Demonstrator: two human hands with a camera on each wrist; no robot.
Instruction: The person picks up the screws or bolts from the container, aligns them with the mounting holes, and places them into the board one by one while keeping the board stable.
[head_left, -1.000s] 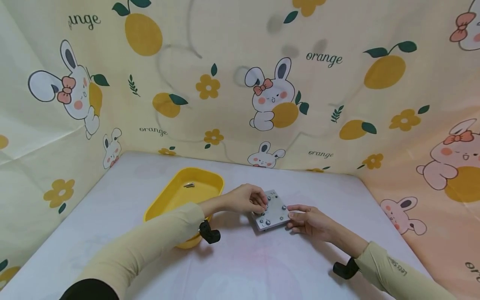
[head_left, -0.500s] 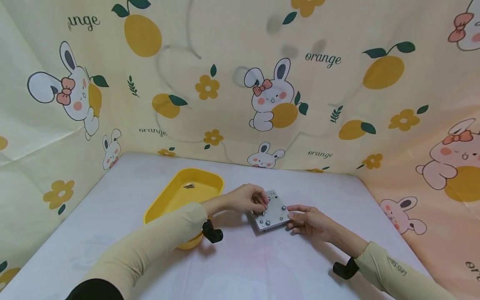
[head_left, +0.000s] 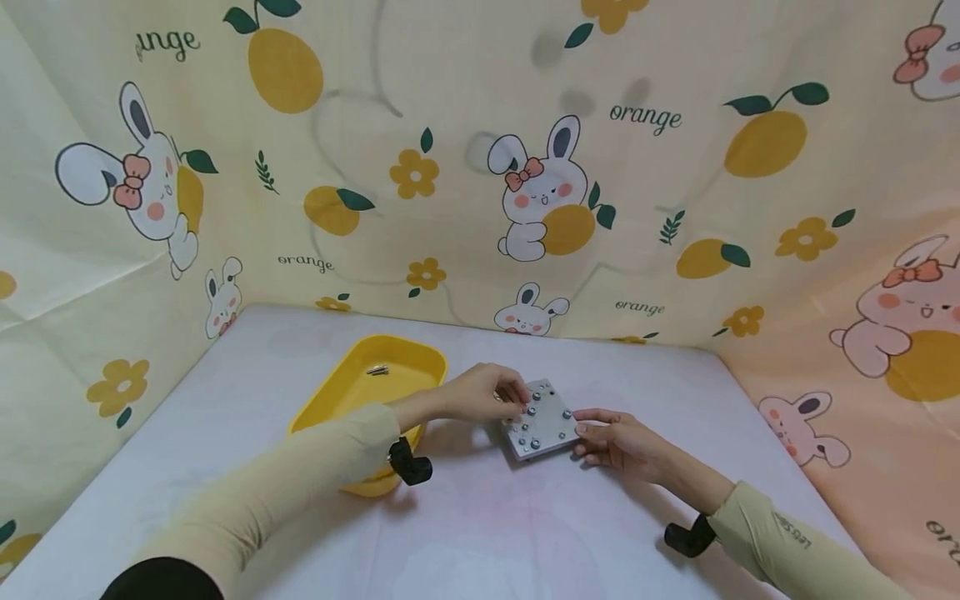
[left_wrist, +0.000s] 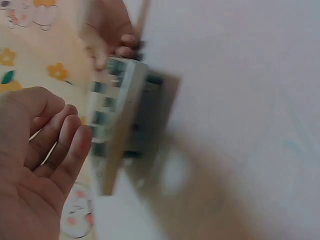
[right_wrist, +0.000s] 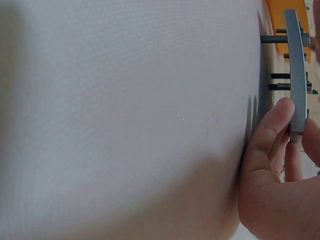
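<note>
My right hand (head_left: 624,447) grips the right edge of a grey metal plate (head_left: 552,423). Several bolts (head_left: 567,414) stand through the plate, their heads on top. In the right wrist view, dark bolt shanks (right_wrist: 280,76) poke out of its underside, and the thumb and fingers pinch its near end. My left hand (head_left: 482,393) hovers at the plate's left side, fingers loosely bent, fingertips close beside the bolt heads. Nothing shows between these fingers in the left wrist view, where the plate (left_wrist: 131,95) appears blurred and edge-on.
A yellow tray (head_left: 303,421) stands on the white table (head_left: 480,533) to the left, partly behind the left forearm. A few metal screws (head_left: 378,370) lie in it. Behind and at the sides hangs a printed cloth (head_left: 450,83) with rabbits and oranges.
My left hand has drawn back slightly left from the bolt heads, its fingers coming off them and uncovering more of the plate. The right hand and plate have stayed in place.
</note>
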